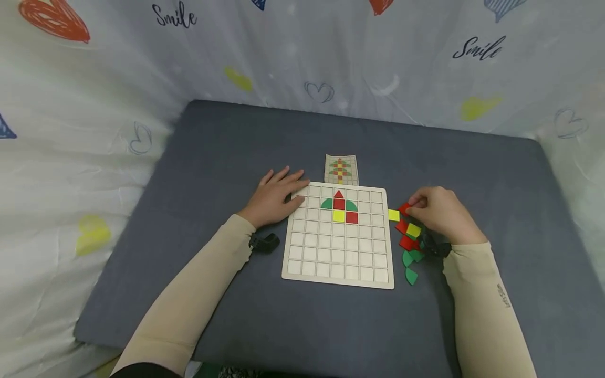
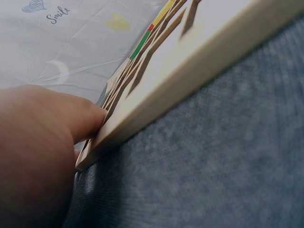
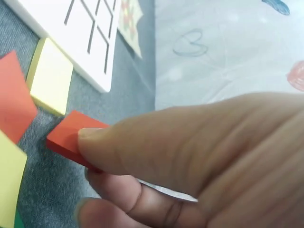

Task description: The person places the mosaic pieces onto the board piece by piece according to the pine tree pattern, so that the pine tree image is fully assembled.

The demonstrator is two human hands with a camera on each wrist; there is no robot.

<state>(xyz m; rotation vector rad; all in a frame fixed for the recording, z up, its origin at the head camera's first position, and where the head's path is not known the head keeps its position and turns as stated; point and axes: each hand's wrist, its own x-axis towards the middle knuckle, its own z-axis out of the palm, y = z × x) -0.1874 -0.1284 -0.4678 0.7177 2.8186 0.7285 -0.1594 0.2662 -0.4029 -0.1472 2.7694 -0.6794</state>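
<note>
A wooden grid board [image 1: 319, 257] lies flat on the grey table. In its upper cells sit a red triangle [image 1: 338, 195], red squares [image 1: 352, 217], green quarter-round tiles [image 1: 327, 203] and a yellow square [image 1: 338, 216]. My left hand [image 1: 276, 197] rests on the board's upper left corner, fingers spread and thumb on the edge. Right of the board, my right hand [image 1: 439, 211] pinches a red square tile [image 3: 69, 133] between thumb and fingers. Close below it are loose red tiles [image 1: 406, 242], yellow tiles [image 1: 393, 215] and green tiles [image 1: 411, 276].
A small pattern card [image 1: 341, 169] lies against the board's far edge, printed with a tree-like figure in red, green and yellow. Behind the table [image 1: 246, 142] hangs a white curtain [image 1: 283, 63] with hearts and lettering. Each wrist wears a black strap.
</note>
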